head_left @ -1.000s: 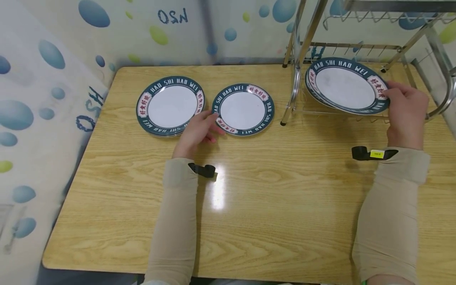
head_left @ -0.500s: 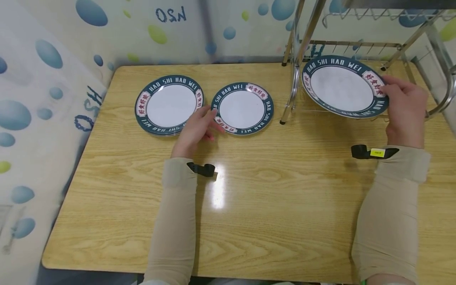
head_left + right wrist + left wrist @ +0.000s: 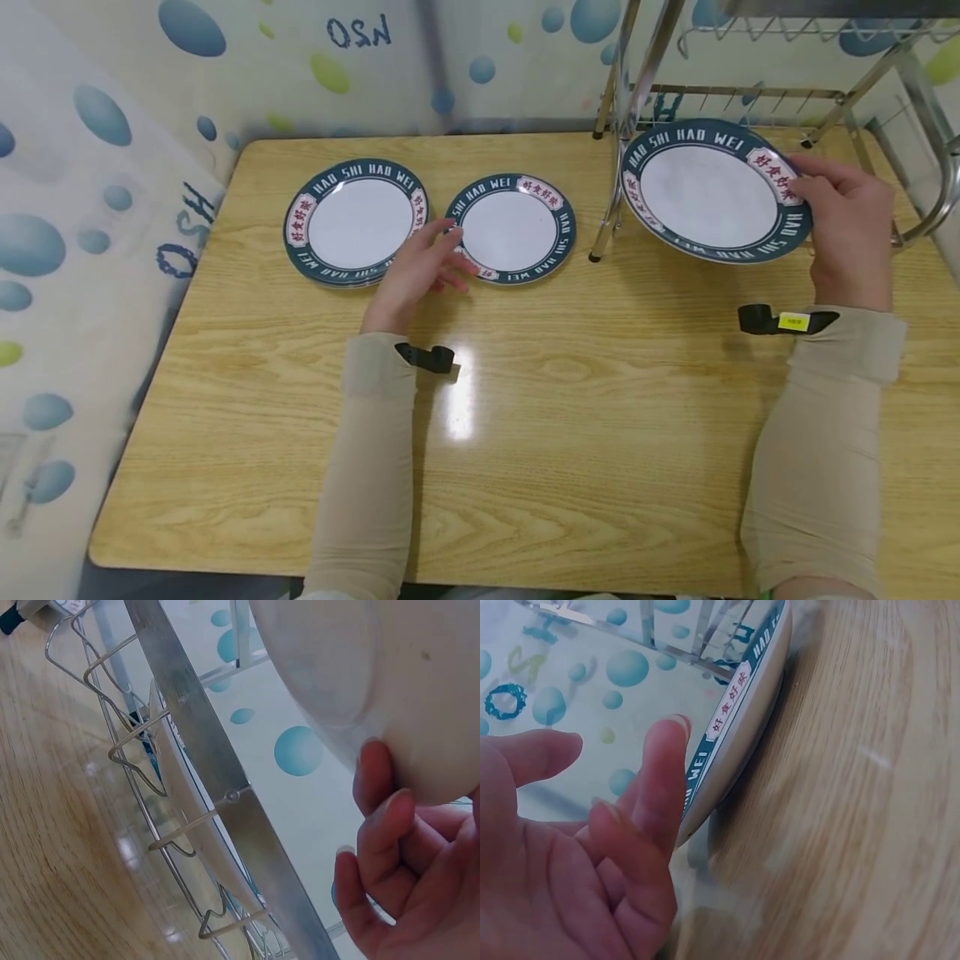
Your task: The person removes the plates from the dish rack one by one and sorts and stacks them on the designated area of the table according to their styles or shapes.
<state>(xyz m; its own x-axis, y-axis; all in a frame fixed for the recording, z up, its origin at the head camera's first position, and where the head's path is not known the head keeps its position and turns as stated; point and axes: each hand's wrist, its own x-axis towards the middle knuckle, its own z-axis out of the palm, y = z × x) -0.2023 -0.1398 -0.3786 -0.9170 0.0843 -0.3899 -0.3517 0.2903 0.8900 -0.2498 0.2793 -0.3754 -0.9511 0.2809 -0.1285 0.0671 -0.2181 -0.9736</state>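
Note:
My right hand (image 3: 855, 225) grips the right rim of a round white plate (image 3: 708, 196) with a dark green lettered border, tilted up in front of the wire rack. In the right wrist view the curled fingers (image 3: 381, 840) lie under its pale underside (image 3: 420, 697). My left hand (image 3: 416, 271) holds nothing, fingers loosely bent, between two similar plates. A larger plate (image 3: 356, 221) lies on the table to its left, partly behind the hand; a smaller plate (image 3: 513, 229) lies to its right, its left rim overlapped by the fingertips.
The metal rack (image 3: 652, 62) stands at the back right of the wooden table (image 3: 570, 433), its legs beside the held plate. Beyond its wires, a white plate edge (image 3: 196, 802) shows in the right wrist view. A spotted wall (image 3: 487, 33) closes off the back.
The right hand has drawn its plate slightly left and toward me, and the plate has tilted more. The left hand has stayed almost still, its fingers shifting slightly.

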